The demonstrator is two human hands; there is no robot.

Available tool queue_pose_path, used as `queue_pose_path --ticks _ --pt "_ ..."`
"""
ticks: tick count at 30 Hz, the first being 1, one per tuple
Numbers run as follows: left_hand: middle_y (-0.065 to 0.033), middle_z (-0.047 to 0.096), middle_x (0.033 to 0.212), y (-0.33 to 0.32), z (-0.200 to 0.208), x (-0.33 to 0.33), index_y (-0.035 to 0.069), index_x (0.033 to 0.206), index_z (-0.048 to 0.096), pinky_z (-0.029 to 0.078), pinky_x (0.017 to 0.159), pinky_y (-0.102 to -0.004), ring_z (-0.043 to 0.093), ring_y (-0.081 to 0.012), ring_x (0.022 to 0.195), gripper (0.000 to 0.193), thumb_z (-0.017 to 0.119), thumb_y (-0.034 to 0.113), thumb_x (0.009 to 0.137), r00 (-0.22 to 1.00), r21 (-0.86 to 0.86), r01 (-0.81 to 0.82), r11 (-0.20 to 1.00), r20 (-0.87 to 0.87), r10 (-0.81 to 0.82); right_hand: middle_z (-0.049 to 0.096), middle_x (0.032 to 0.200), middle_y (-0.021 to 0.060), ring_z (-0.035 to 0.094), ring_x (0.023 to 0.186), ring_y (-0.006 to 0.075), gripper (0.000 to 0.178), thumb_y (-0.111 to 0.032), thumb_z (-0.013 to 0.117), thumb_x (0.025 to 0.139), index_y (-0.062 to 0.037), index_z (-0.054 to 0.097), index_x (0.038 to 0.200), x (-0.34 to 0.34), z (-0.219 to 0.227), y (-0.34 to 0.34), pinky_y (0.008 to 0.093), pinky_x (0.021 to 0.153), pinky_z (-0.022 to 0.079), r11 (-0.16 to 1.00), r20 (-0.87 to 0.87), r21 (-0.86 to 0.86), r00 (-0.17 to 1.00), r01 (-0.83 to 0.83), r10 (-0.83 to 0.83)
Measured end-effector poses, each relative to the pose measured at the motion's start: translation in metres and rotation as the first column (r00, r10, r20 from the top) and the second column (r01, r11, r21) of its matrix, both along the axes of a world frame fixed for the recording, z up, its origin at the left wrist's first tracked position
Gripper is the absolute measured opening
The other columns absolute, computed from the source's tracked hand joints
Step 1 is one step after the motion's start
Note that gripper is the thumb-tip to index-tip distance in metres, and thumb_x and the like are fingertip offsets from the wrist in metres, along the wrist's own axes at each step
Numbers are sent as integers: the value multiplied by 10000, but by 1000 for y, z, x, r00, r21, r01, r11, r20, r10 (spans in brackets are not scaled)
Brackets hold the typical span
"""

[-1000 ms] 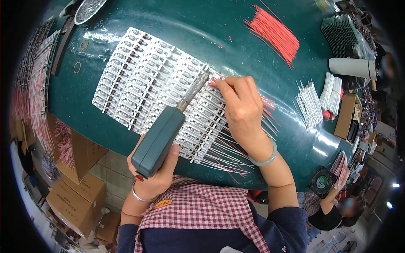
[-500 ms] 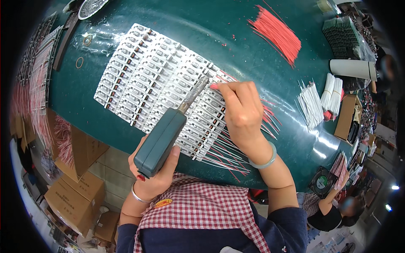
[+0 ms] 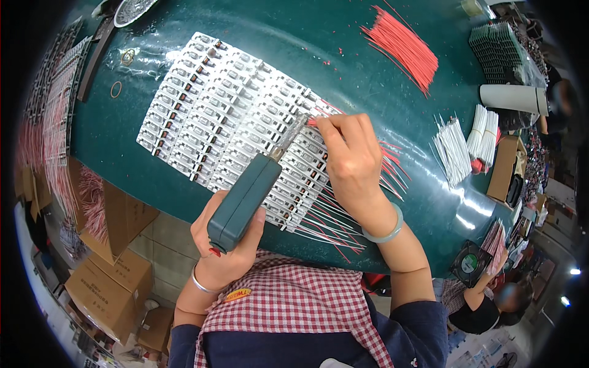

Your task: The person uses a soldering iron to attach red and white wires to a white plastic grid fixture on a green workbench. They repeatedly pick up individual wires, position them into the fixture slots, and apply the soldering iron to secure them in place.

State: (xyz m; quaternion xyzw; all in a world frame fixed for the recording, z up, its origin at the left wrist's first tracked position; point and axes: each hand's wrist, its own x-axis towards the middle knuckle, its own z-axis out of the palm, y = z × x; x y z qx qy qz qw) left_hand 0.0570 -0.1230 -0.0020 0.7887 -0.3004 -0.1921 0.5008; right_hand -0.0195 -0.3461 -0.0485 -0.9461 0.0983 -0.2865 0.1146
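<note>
Shifted slightly: right hand (image 3: 350, 162) along the white component panel (image 3: 227, 116) on my green counter (image 3: 380, 80), pinching a red wire (image 3: 313, 122) at the iron's tip. Left hand (image 3: 230, 236) wrapped tight around the teal soldering tool (image 3: 245, 202). Joint itself hidden under fingers; I judge soldering continues row by row.

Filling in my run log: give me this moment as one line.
left hand: holds soldering iron, tip at board panel | right hand: pinches red wire at tip | table: red wires, white wires
</note>
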Motion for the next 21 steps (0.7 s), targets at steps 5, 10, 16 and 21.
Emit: queue_pose_path --ticks 5,10,16,21 --pt "-107 676 878 5 -1 -1 -47 998 696 504 637 -273 639 -167 703 187 761 -17 825 1000 19 -7 1000 -2 7 611 907 130 581 823 279 284 20 675 700 66 677 980 0 1 0 363 649 507 1000 -11 -8 1000 -1 1" --pt "-135 697 910 13 -4 -7 -58 1044 710 526 640 -294 662 -210 714 241 769 -5 817 993 -23 -91 996 -76 89 607 899 126 579 821 280 277 19 677 698 64 677 972 0 3 0 363 651 508 1000 -16 -15 1000 -3 3" --pt "-141 705 914 20 -8 -10 -56 1051 716 532 644 -289 671 -216 716 245 775 7 821 992 -32 -101 994 -85 97 615 907 127 586 831 277 300 22 681 690 68 679 986 -2 2 2 362 657 508 1000 17 7 1000 -3 3" --pt "-161 711 925 21 -9 -9 -65 1028 720 542 663 -306 681 -240 724 228 773 -1 816 998 -43 -64 997 2 64 634 934 132 591 830 272 336 30 680 691 78 681 1024 -7 2 12 361 659 505 999 30 30 999 -13 12"
